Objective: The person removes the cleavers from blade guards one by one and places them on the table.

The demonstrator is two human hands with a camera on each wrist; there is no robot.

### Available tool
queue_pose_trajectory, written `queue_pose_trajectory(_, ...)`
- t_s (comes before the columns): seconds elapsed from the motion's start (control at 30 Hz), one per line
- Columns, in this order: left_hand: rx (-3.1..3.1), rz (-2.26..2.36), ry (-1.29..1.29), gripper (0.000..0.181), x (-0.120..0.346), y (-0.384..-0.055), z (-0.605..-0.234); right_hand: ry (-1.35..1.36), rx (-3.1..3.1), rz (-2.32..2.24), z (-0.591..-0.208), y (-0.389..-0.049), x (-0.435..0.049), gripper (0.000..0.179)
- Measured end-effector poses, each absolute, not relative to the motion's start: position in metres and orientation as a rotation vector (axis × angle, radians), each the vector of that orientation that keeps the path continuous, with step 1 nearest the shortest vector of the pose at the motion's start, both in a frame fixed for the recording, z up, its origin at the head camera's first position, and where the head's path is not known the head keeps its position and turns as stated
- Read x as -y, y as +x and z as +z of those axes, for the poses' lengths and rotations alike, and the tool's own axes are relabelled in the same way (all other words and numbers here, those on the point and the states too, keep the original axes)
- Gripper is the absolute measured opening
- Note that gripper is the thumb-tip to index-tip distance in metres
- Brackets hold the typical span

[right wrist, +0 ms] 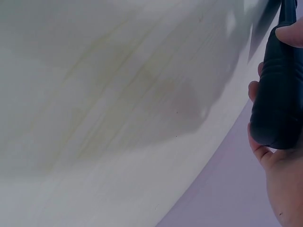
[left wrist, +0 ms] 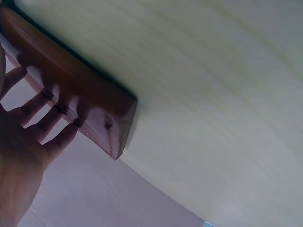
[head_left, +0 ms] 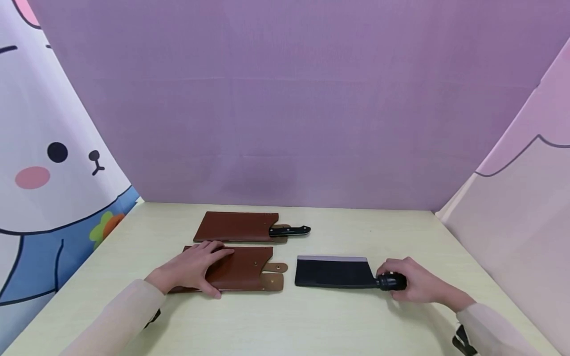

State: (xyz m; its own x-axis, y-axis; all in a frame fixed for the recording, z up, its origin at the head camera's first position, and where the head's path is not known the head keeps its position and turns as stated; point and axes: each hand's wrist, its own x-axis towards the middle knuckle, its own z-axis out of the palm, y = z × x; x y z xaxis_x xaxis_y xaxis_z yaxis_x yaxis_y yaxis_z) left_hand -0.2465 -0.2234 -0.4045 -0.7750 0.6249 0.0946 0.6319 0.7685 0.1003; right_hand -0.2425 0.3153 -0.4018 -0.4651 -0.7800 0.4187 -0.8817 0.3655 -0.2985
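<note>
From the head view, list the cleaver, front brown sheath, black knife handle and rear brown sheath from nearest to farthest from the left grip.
1. Front brown sheath: under the left grip.
2. Rear brown sheath: just behind the front one.
3. Black knife handle: at that sheath's right end.
4. Cleaver: farther right, in the right grip.

Head view: from above, facing forward and down, widest; takes in table [head_left: 336, 324]. Left wrist view: close, tilted, over left hand [left wrist: 21, 146] and sheath [left wrist: 73, 80]. Right wrist view: close, tilted, over right hand [head_left: 414, 280] and handle [right wrist: 278, 99]. Shared with head view: both subjects.
</note>
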Motion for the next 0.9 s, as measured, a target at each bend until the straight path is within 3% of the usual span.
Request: queue_pose_trajectory(0.9, 2.967, -0.250, -1.000, 0.102, 0.2265, -0.2484, -0.4077, 1.247, 2.576, 0.338, -0.4064, -0.2458, -0.3122, 0.050)
